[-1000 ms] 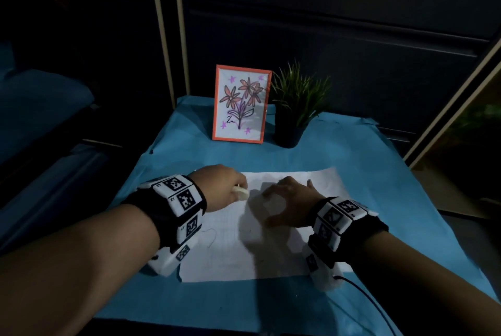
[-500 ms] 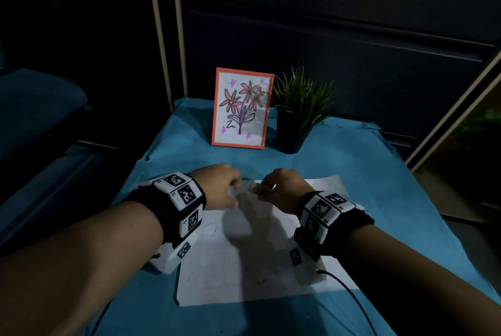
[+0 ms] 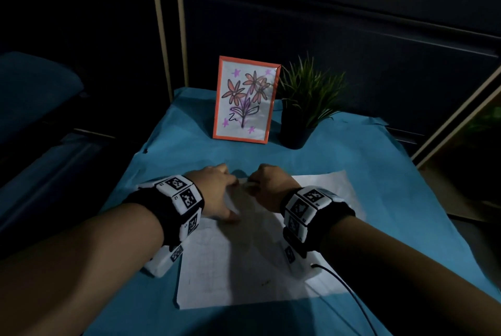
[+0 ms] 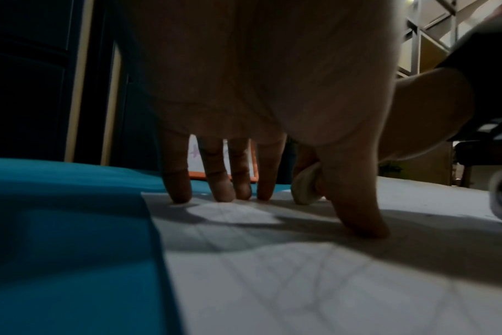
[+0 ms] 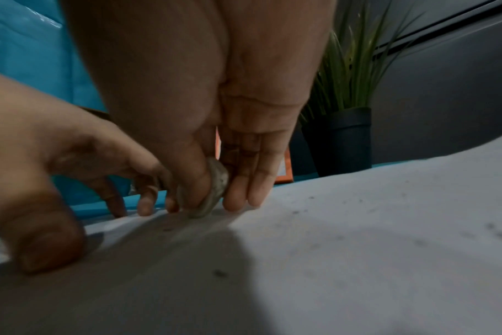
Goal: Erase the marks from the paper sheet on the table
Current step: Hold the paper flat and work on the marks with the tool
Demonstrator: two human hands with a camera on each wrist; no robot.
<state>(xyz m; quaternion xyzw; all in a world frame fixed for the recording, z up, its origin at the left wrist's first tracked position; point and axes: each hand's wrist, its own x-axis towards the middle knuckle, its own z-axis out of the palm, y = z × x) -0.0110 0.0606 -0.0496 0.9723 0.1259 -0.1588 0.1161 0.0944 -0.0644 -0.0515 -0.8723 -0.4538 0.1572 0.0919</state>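
Paper sheet (image 3: 244,268) lies flat on the blue-covered worktop (image 3: 379,173), near edge toward me, far-left corner under both hands; thin, faintly gridded, with pale pencil lines I can barely read and dark specks scattered over it, crumbs I'd guess. Eraser (image 5: 215,192) is a small rounded pale lump, smudged grey, lower edge touching the sheet, pinched between thumb and fingers of my right hand (image 3: 271,186). Left hand (image 3: 214,192) holds nothing, fingers straight and spread, fingertips (image 4: 181,192) and thumb planted on the paper just beside the eraser. Risks as I judge them: sheet this thin could buckle or tear at that far edge if I rub toward the unpinned side; a dirty eraser may smear grey instead of lifting marks; the cover underneath looks soft and creased, so hard strokes may crease the paper. Light is poor, so faint marks could get missed. Beyond the sheet, well apart, stand an orange-framed flower drawing (image 3: 245,99) and a spiky green plant in a dark pot (image 3: 295,129); the wrist cable (image 3: 349,295) trails over the near right corner
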